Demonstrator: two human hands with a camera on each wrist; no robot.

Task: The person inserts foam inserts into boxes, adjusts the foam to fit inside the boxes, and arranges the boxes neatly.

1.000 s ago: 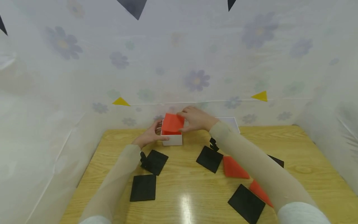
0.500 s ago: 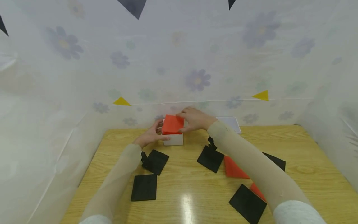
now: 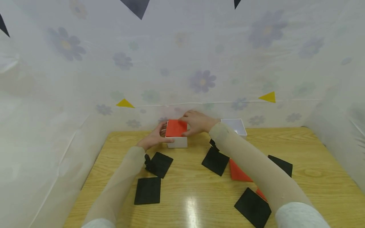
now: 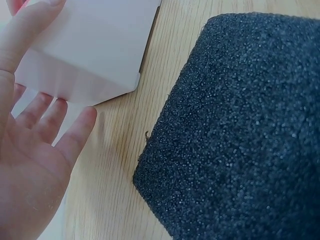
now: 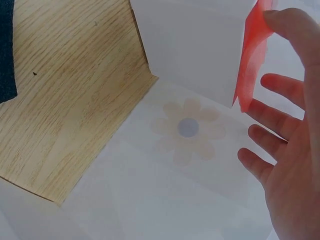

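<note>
Head view high, facing forward-down; wrist views close; all share white box [image 3: 177, 142].

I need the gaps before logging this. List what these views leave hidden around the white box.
- White box interior: head view, covered by the red sheet.
- Left hand fingertips: head view, behind the box.
- Red sheet's full shape: right wrist view, cut off by the top edge.
- Red pieces on the table: partly under the right sleeve.

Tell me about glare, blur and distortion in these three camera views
Head view: a bright glare patch on the table near the bottom edge, wide-angle bending at the sides, hands small but fairly sharp. Left wrist view: close and crisp, the black foam square shows its grain. Right wrist view: soft even light, the red sheet glows translucent.
</note>
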